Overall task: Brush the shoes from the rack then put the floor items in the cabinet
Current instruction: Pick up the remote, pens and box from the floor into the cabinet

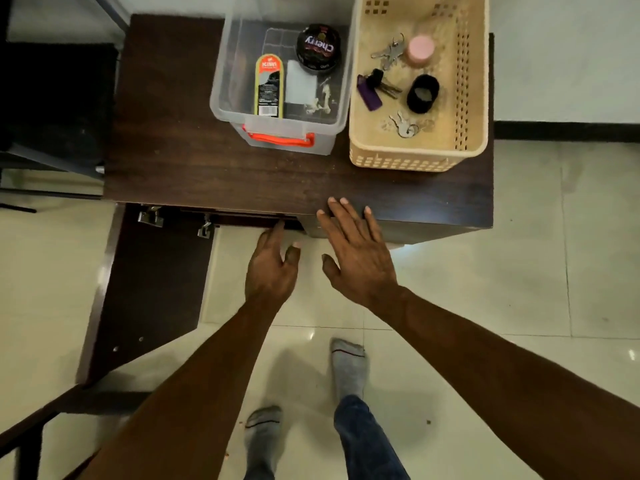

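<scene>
Dark cabinet (214,174) interior hidden — left hand (272,268) fingertips unseen | right hand (356,251) released

One cabinet (214,174) carries one clear box (221,84) and one basket (474,98). The box holds one polish tin (318,46) and one tube (268,86). Two socked feet (348,368) stand on the floor.

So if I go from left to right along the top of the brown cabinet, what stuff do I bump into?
Clear plastic box → yellow-and-orange polish tube → round black polish tin → beige basket, where the purple lighter comes before the pink lid.
</scene>
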